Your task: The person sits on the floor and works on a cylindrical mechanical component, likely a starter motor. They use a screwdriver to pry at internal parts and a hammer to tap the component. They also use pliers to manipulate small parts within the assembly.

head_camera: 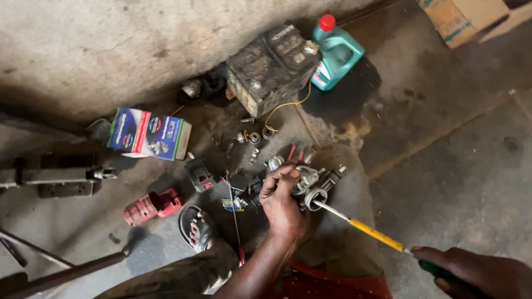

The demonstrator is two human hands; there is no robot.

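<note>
Grey metal carburetor (310,185) sits at frame centre, the left hand (282,205) clamped around it. At lower right, the right hand (476,271) grips 1 yellow-shafted screwdriver (366,228), tip touching the carburetor. 1 blue, red and green carton (148,134) lies left; 1 teal jug (335,52) with red cap stands beside 1 battery (269,69) at top.

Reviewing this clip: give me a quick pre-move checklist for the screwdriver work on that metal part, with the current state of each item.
1. Left hand grips the carburetor: ok.
2. Right hand holds the screwdriver by its handle: ok.
3. Screwdriver tip reaches the carburetor: ok.
4. Tip seated in a screw slot: cannot tell.
5. Left hand's fingers clear of the tip: not ok, very close.
6. Loose small parts on the floor lie apart from the work: ok.
</note>
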